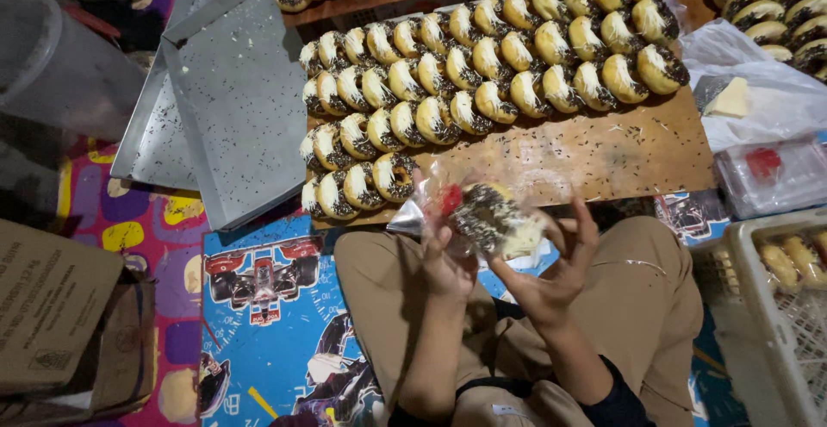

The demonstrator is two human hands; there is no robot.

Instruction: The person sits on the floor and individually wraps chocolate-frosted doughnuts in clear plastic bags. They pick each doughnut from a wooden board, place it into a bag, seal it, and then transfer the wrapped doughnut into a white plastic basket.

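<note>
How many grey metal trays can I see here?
2. One grey tray lies left of the doughnut board, overlapping a second tray further left. More may hide beneath. The left hand grips a wrapped doughnut.

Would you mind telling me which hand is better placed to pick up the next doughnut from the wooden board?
The left hand, probably: it sits closest to the nearest doughnut on the wooden board. The right hand cradles the doughnut in the clear bag from beneath.
</note>
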